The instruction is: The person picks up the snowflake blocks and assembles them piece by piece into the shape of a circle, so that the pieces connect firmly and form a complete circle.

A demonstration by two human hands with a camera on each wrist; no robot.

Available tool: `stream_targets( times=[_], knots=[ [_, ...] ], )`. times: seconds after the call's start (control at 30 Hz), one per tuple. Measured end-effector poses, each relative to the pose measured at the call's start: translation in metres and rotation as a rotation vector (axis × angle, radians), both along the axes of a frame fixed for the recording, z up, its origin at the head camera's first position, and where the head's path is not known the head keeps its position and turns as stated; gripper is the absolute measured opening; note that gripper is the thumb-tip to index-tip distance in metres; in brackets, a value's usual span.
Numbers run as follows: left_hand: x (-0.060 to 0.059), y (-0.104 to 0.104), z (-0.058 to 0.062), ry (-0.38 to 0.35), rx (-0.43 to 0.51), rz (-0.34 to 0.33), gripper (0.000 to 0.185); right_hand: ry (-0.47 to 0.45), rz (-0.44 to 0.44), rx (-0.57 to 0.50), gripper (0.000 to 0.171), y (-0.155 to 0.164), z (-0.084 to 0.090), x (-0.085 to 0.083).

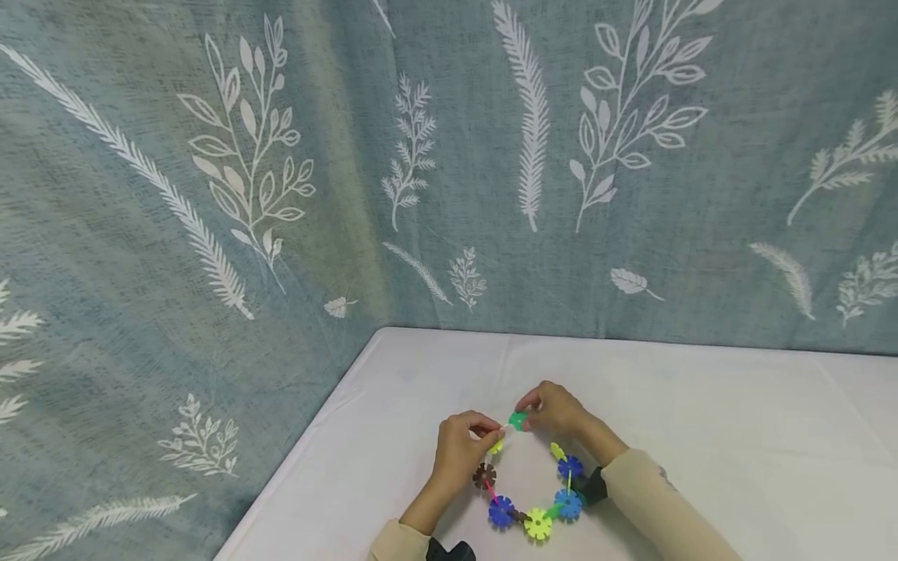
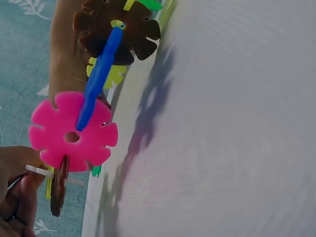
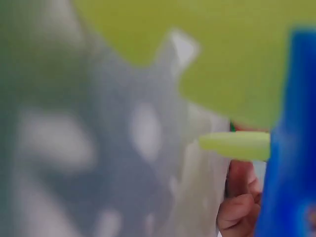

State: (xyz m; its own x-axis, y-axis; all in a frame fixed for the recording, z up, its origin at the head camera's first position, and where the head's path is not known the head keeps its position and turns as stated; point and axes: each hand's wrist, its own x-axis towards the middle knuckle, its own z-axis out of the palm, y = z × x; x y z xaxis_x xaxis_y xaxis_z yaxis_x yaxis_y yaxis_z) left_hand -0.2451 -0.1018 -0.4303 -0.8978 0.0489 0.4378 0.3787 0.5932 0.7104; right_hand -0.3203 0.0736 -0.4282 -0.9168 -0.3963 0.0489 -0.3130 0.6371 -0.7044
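Observation:
A curved chain of notched, flower-shaped plastic discs stands above the white table, with a brown disc (image 1: 484, 476), a dark blue disc (image 1: 501, 512), a yellow disc (image 1: 538, 524) and a lighter blue disc (image 1: 568, 505) in it. At the chain's left end, my left hand (image 1: 456, 453) pinches a white disc (image 2: 39, 171) between thumb and fingertips. Just to its right, my right hand (image 1: 557, 409) pinches a green disc (image 1: 517, 421) against the white one; whether their slots are joined cannot be told. The chain's other end is a yellow-green disc (image 1: 557, 451), below the right hand.
A white-covered table (image 1: 737, 436) spreads under the hands, its left edge running diagonally. Behind and to the left hangs a blue-green curtain (image 1: 463, 171) with white leaf prints. Dark straps (image 1: 592, 486) sit at both wrists. Blurred discs fill much of the right wrist view.

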Motion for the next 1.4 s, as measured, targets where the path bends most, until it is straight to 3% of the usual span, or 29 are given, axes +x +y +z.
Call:
stream_targets(
  times=[0.23,0.47,0.53,0.97,1.23,1.3,1.4],
  knots=[
    [-0.003,0.006,0.001,0.015,0.005,-0.010,0.005,0.046,0.018,-0.101,0.007,0.021,-0.001,0.002],
    [-0.006,0.014,0.001,0.022,0.005,-0.013,0.004,-0.218,-0.026,-0.317,0.016,0.042,0.004,0.007],
    [-0.007,0.016,0.001,0.036,0.009,-0.015,0.004,-0.257,-0.028,-0.350,0.019,0.043,0.008,0.010],
    [-0.006,0.027,0.002,0.089,0.046,-0.065,0.005,-0.284,-0.003,-0.389,0.016,0.041,0.013,0.020],
    [-0.003,0.031,-0.001,0.244,0.016,-0.040,0.007,-0.292,-0.005,-0.399,0.013,0.034,0.015,0.025],
    [-0.002,0.032,-0.002,0.220,0.033,-0.036,0.007,-0.282,-0.007,-0.412,0.013,0.033,0.015,0.026],
    [-0.001,0.031,-0.001,0.118,0.042,-0.064,0.005,-0.246,-0.002,-0.392,0.013,0.035,0.013,0.027]
  ],
)
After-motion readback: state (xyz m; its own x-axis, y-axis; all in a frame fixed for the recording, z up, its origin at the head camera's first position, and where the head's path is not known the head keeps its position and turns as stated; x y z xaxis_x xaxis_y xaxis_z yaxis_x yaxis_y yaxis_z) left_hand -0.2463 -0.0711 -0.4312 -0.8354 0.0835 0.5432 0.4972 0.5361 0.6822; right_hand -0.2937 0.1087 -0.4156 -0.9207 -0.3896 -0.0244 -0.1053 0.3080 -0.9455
